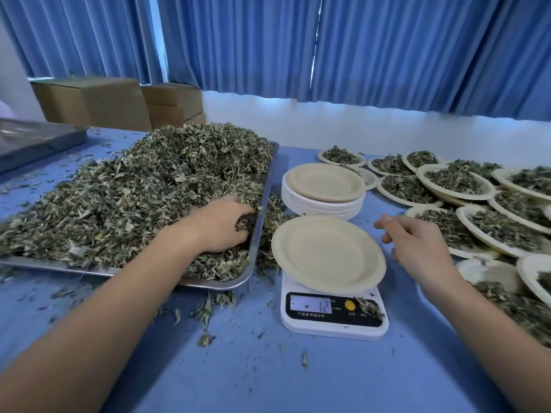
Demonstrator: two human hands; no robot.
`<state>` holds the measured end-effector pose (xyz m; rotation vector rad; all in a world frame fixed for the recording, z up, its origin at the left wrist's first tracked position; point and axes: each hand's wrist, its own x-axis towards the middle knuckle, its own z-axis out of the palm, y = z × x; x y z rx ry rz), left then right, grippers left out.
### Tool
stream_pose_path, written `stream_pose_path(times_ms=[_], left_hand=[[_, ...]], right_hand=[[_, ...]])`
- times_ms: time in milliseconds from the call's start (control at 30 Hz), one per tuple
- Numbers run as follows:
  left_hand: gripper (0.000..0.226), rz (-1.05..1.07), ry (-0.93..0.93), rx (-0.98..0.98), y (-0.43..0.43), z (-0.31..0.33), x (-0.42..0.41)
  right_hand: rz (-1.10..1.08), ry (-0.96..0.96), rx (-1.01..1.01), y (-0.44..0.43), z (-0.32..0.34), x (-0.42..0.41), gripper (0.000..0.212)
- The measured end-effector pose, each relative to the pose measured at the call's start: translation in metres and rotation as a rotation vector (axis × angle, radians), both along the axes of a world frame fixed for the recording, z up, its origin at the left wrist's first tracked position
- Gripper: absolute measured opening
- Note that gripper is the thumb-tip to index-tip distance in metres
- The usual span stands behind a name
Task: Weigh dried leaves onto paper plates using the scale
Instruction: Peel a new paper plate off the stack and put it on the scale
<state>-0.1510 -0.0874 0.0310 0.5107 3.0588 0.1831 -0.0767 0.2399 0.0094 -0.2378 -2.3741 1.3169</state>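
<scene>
The blue bench point(298, 377) is laid out as a line running left to right: supply, weighing, finished work. On the left a metal tray point(226, 284) holds the big heap of leaves point(143, 186), piled above its rim and spilling over the left side, with its near right corner just beside the scale, probably to keep each carry short. Filled plates point(456, 180) crowd the right side, overlapping one another. A stack point(325, 186) of empty plates stands just behind the scale point(334, 326), in easy reach for the next one.

One empty plate point(328, 254) sits on the scale, tilted a little and overhanging it; the display point(311, 305) seems to read 12. No leaves are on it yet.

The left hand point(220, 225) is dug into the heap at the tray's right edge, fingers curled round a clump of leaves. The right hand point(417, 242) hovers just right of the plate, fingers loosely bent, grasping nothing, likely there to steady it.

At the back are blue curtains point(298, 40), cardboard boxes point(98, 102) and a second tray point(35, 138). Spilled leaves point(271, 216) lie between tray and scale, and a tuft point(369, 307) rests on the scale's front, which could skew the reading.
</scene>
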Motion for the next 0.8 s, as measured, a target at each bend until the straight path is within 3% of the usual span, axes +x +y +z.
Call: stream_pose_path(times_ms=[67,133,233,300,433,600,700,800], left_hand=[[0.075,0.117,0.113,-0.223,-0.003,0.002,0.003],[0.086,0.253,0.018,-0.327,-0.007,0.004,0.003],[0.089,0.316,-0.216,-0.266,-0.009,0.003,0.001],[0.084,0.257,-0.244,-0.262,-0.009,0.002,-0.001],[0.078,0.165,-0.186,-0.279,-0.007,-0.002,-0.007],[0.069,0.108,-0.027,0.113,-0.001,0.000,-0.001],[0.085,0.247,0.083,-0.055,0.000,-0.001,0.000],[0.079,0.267,-0.167,-0.174,0.000,-0.007,-0.003]], right_hand=[[-0.009,0.004,-0.009,0.003,-0.002,0.000,0.031],[-0.012,0.009,-0.010,0.004,-0.003,-0.002,0.028],[-0.023,0.007,-0.014,0.005,-0.004,-0.002,0.027],[-0.015,0.008,-0.004,0.005,-0.005,-0.001,0.027],[-0.008,-0.001,0.012,0.002,-0.006,-0.003,0.025],[-0.016,-0.005,0.026,0.002,-0.009,-0.006,0.024],[-0.032,-0.020,0.027,0.004,-0.008,-0.005,0.023],[-0.051,-0.070,0.085,0.008,-0.008,-0.007,0.019]])
